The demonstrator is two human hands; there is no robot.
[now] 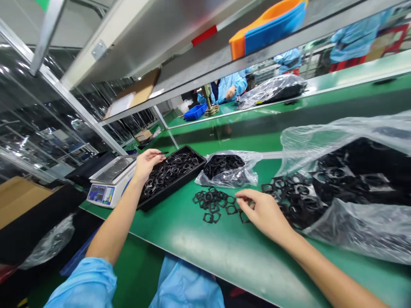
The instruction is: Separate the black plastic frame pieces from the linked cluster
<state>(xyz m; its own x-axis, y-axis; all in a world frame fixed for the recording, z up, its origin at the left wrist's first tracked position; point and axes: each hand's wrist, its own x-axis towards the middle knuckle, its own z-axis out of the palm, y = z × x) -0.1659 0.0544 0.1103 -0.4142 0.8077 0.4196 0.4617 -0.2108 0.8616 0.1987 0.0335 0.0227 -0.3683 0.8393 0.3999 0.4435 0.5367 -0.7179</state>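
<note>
Black part: you pinch this small black piece [163,152] in your left hand [148,163], above the left side of the tray.
Loose frames: these black frames [208,197] lie on the bench [189,244], right of the tray.
Right hand: yours [265,214] is at their right edge, fingers bent; you cannot tell whether it grips one.
Tray: black [147,205], filled with black parts.
Bags: a small clear bag [252,177] beyond the loose frames, a large one [362,231] at right.
Scale: left of the tray [102,195].
</note>
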